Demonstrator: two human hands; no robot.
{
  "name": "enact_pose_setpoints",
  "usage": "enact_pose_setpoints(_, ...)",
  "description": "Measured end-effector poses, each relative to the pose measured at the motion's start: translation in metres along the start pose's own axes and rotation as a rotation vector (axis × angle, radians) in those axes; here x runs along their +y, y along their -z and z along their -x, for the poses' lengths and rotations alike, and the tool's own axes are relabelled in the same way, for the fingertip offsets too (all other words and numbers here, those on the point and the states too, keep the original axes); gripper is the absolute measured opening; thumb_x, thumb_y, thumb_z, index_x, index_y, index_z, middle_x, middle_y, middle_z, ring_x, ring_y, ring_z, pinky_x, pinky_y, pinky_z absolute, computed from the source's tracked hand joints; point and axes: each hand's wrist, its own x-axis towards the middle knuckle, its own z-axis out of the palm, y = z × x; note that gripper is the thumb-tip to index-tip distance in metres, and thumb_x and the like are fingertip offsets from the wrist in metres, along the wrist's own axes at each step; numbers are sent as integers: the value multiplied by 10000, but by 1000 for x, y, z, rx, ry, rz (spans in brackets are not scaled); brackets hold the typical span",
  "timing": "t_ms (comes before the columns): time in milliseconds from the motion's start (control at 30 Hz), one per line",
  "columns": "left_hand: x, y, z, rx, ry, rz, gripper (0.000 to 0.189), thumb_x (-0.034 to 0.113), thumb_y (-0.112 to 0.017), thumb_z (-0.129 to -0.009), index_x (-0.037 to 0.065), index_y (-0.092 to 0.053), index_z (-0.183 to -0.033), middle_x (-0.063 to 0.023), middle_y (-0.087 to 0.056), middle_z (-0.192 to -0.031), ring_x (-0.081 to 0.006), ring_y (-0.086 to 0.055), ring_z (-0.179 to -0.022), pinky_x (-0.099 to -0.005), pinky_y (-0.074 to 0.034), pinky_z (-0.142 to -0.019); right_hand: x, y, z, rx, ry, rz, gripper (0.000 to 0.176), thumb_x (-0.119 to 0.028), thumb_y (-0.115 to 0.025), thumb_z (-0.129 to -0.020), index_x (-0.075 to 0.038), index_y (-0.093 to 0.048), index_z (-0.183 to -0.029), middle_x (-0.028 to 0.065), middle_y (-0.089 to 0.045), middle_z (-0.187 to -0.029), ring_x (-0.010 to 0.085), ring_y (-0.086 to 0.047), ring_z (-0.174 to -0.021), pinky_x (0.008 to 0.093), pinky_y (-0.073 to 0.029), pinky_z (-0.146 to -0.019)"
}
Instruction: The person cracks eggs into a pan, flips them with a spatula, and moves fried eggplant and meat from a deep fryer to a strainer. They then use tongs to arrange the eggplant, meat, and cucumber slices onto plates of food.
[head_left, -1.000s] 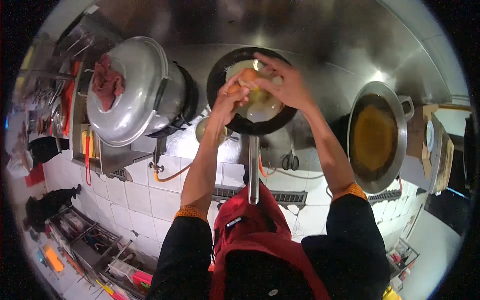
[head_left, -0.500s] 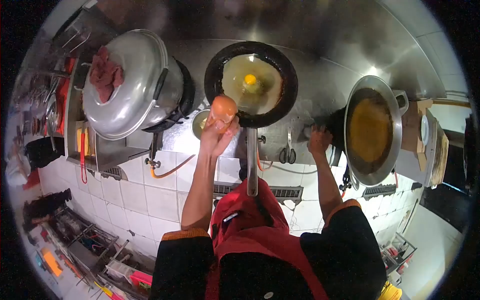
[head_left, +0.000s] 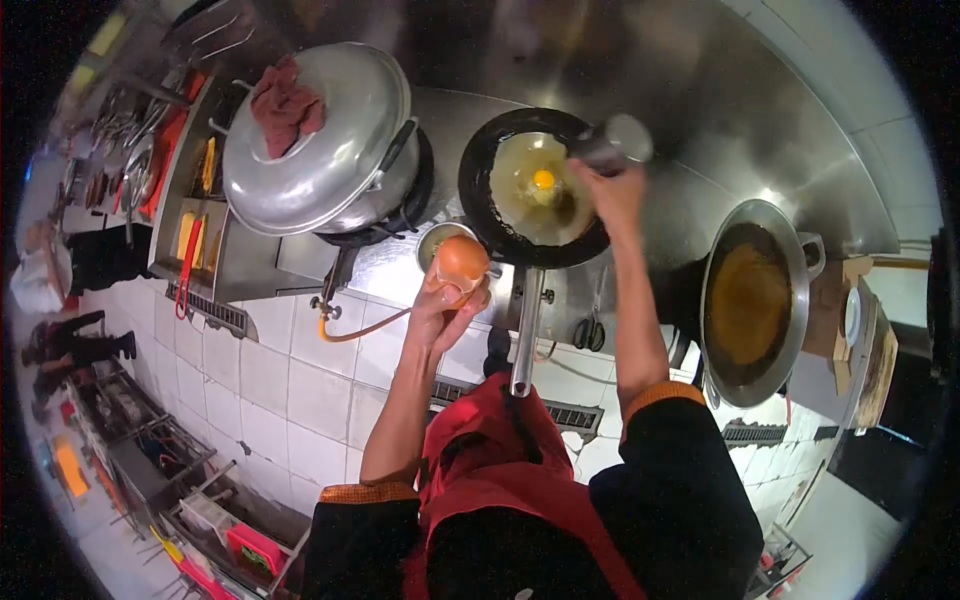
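Raised in front of me, my left hand (head_left: 447, 312) grips a brown egg (head_left: 463, 262), maybe only its shell. My right hand (head_left: 617, 200) is wrapped round a small shaker-like container (head_left: 620, 140), tilted over the right side of the black frying pan (head_left: 480, 190). One raw egg with a yellow yolk (head_left: 543, 180) lies in clear liquid in the pan. The pan's metal handle (head_left: 527, 335) points toward me. Just left of the pan, partly behind my left hand, is a small metal bowl (head_left: 428, 240).
A large lidded pot (head_left: 340, 160) with a red cloth (head_left: 284, 108) on it stands at the left. Scissors (head_left: 590, 328) lie near the counter edge. At the right is a wok (head_left: 707, 300) of brown liquid. Gas hose (head_left: 365, 336) hangs below the counter.
My right hand has moved from the counter up to the pan and now holds the container. My left hand still holds the egg. The view has shifted slightly.
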Motion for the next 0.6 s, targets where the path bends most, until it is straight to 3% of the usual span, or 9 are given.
enact_pose_setpoints(67, 2, -3, 7, 15, -24, -6, 654, 203, -771, -681, 78, -426, -1223, -69, -546, -958, -125, -476, -616, -243, -383, -552, 35, -46, -6, 23, -19, 245, 827, -451, -830, -513, 0, -524, -1135, 188, -591, -1100, 346, -555, -1043, 472, -325, -968)
enact_pose_setpoints(133, 5, -7, 6, 0, -31, -7, 653, 203, -768, -683, 70, -423, -1221, -66, -539, -938, -128, -479, -610, -247, -386, -551, 42, -60, -11, -52, -44, 327, 827, -465, -824, -515, -3, -523, -1132, 195, -589, -1098, 339, -563, -1036, 476, -298, -979)
enact_pose_setpoints(267, 8, -7, 9, -9, -55, -2, 654, 202, -768, -686, 63, -419, -1221, -67, -539, -934, -131, -479, -617, -249, -384, -549, 23, -51, -22, -147, -70, 329, 815, -434, -829, -522, 4, -518, -1135, 208, -578, -1110, 348, -547, -1067, 462, -346, -964)
enact_pose_setpoints(333, 8, -8, 9, -7, -59, 24, 652, 205, -770, -686, 64, -420, -1218, -66, -537, -938, -133, -481, -629, -249, -383, -554, -2, -28, -18, -155, 36, 326, 745, -346, -819, -583, 54, -501, -1125, 232, -571, -1133, 338, -580, -1027, 371, -434, -881)
enact_pose_setpoints(367, 8, -8, 10, -10, -61, 28, 652, 205, -770, -686, 64, -420, -1218, -66, -537, -938, -133, -481, -629, -249, -383, -554, -17, -12, -13, -127, 161, 317, 764, -314, -795, -600, 48, -443, -1173, 245, -557, -1143, 355, -582, -1022, 383, -447, -870)
enact_pose_setpoints(433, 9, -9, 14, -15, -65, 48, 654, 207, -773, -681, 64, -422, -1214, -69, -536, -956, -135, -483, -640, -251, -383, -569, -47, 24, 8, -85, 186, 445, 753, -303, -764, -619, 11, -401, -1199, 245, -567, -1107, 383, -585, -998, 417, -460, -857)
enact_pose_setpoints(500, 9, -3, 23, -5, -57, 51, 660, 238, -774, -669, 71, -431, -1208, -66, -537, -990, -124, -474, -640, -252, -371, -591, -54, 67, 33, -171, 92, 710, 832, -378, -761, -614, 3, -399, -1259, 259, -514, -1187, 382, -533, -1089, 457, -438, -907)
enact_pose_setpoints(567, 11, 1, 37, 10, -64, 50, 667, 270, -774, -657, 78, -440, -1202, -62, -537, -1025, -113, -464, -641, -252, -360, -613, -20, 103, 61, -228, 106, 957, 838, -438, -722, -641, -15, -405, -1292, 237, -498, -1233, 368, -512, -1124, 476, -416, -925)
enact_pose_setpoints(600, 13, 3, 47, 34, -68, 64, 669, 270, -777, -656, 79, -441, -1203, -60, -535, -1025, -114, -464, -643, -254, -363, -614, 0, 114, 72, -254, 90, 1083, 810, -436, -725, -632, -31, -427, -1265, 240, -525, -1197, 379, -546, -1064, 469, -447, -868)
